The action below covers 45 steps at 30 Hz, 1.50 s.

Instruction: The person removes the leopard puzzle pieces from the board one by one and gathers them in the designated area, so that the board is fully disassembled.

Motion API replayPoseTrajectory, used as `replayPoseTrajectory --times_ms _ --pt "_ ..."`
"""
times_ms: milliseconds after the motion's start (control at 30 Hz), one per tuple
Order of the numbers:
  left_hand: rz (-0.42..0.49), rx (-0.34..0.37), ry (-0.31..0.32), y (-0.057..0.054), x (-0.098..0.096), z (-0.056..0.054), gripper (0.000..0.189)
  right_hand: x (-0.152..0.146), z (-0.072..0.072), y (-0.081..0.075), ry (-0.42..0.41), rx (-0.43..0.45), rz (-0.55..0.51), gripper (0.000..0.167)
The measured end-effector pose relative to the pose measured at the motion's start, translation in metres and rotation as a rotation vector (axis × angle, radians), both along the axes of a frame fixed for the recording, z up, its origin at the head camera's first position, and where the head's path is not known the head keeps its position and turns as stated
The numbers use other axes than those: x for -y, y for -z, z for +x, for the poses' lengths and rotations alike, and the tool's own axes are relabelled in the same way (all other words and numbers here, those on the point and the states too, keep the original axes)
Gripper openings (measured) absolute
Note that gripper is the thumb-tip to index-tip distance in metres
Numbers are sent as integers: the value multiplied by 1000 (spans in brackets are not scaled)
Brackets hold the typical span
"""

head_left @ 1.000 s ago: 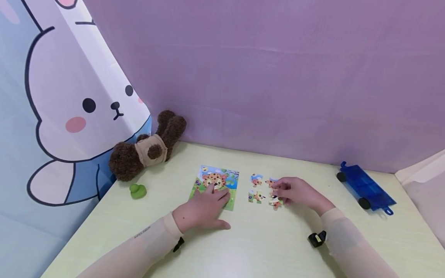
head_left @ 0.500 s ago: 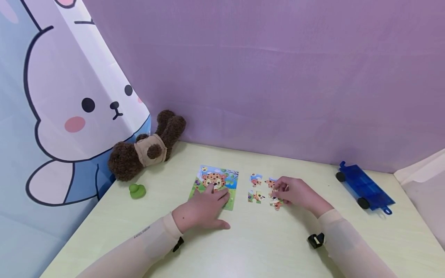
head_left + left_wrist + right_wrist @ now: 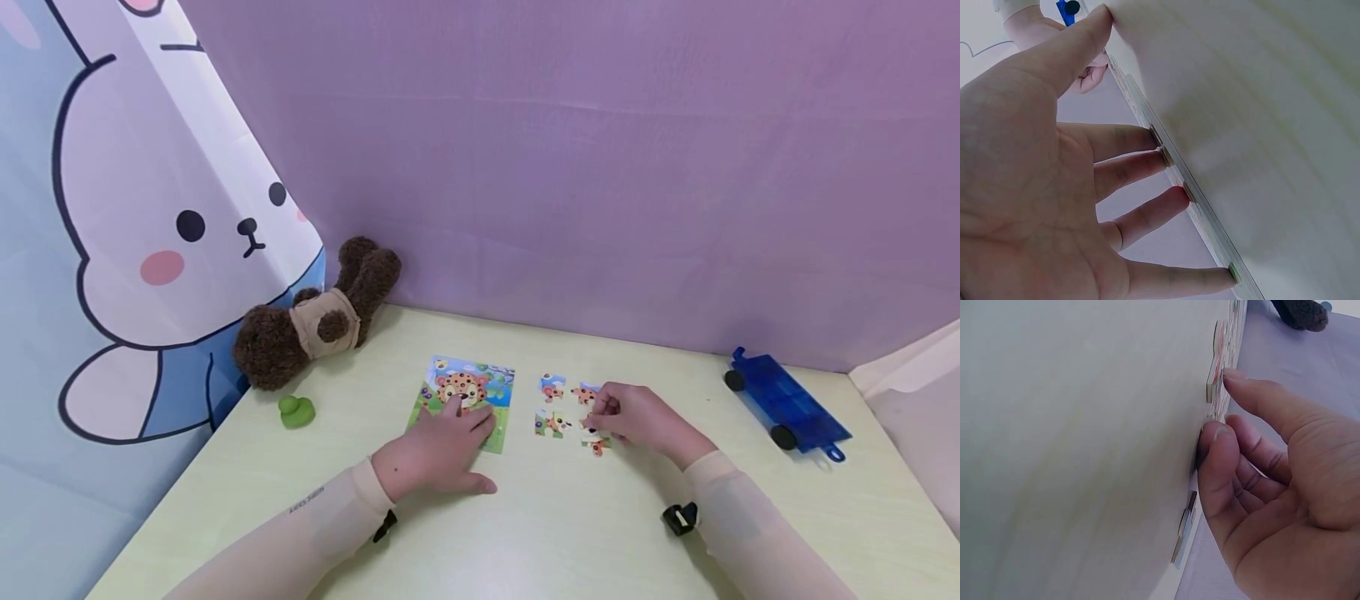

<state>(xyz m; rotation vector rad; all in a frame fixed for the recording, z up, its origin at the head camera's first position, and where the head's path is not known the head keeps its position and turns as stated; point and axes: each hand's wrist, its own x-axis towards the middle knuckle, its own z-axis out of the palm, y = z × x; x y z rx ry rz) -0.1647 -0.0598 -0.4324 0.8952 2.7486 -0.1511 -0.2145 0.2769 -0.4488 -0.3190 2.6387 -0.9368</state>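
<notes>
My left hand (image 3: 442, 450) lies with fingers spread on a leopard puzzle board (image 3: 497, 421), covering its lower part. In the left wrist view, the fingertips (image 3: 1179, 197) meet the board's surface and the thumb tip is at the tabletop. To the board's right, several leopard jigsaw pieces lie apart in two rows, among them an upper left piece (image 3: 552, 388), an upper right piece (image 3: 584, 395) and a lower left piece (image 3: 552, 424). My right hand (image 3: 637, 417) has curled fingers, with thumb and forefinger holding the lower right puzzle piece (image 3: 597, 447), partly hidden under them.
A green toy duck (image 3: 297, 412) and a brown plush toy (image 3: 330, 321) are at the left. On the right stands a blue wheeled toy trailer (image 3: 797, 404). A purple cloth (image 3: 585, 167) hangs behind the pale table (image 3: 525, 533).
My right hand has shifted very slightly, and the lower right puzzle piece has turned a little beneath its fingers. My left hand stays on the board.
</notes>
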Motion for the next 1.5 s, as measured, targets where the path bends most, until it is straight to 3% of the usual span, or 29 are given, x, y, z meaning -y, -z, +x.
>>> replayPoseTrajectory --times_ms 233,467,733,900,1067,1500 --pt "1 4 -2 -2 -1 1 100 0 1 -1 7 8 22 16" --pt "1 9 -6 -3 -1 1 100 1 3 -4 -7 10 35 23" --pt "14 -6 1 0 1 1 100 12 -2 -18 12 -92 17 30" --pt "17 -5 -3 -1 1 0 99 29 -10 -33 22 -92 -82 39" --pt "14 1 -12 -1 1 0 100 52 -17 -39 -22 -74 -134 40" --pt "10 -10 12 2 3 -2 100 117 -29 -23 -140 6 -160 26"
